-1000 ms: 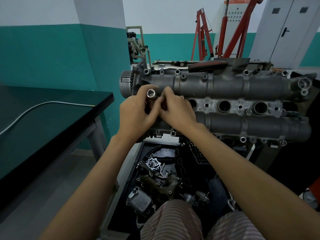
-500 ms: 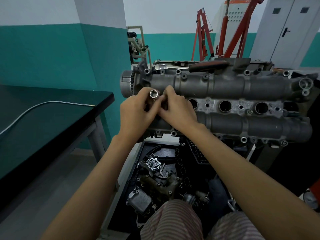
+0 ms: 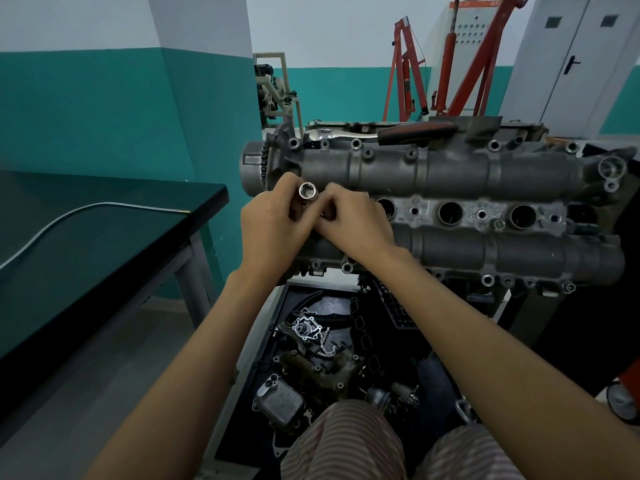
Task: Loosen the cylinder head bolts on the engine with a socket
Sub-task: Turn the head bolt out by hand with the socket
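The grey engine cylinder head (image 3: 450, 174) lies across the stand in front of me, with bolt holes along its edges and three open round bores in its middle strip. My left hand (image 3: 270, 230) grips a chrome socket (image 3: 307, 192) over the head's left end, its hollow end facing up. My right hand (image 3: 353, 220) meets it there, fingertips pinching something small by the socket; what it holds is hidden. A ratchet wrench (image 3: 381, 134) with a dark red handle rests on the far edge of the head.
A dark green workbench (image 3: 86, 244) with a grey cable stands to the left. Below the engine, a black tray (image 3: 332, 344) holds loose engine parts and a chain. A red engine hoist (image 3: 446, 64) and grey cabinets stand behind.
Both hands stay together at the head's left end; the socket has shifted very slightly in my left hand's fingers.
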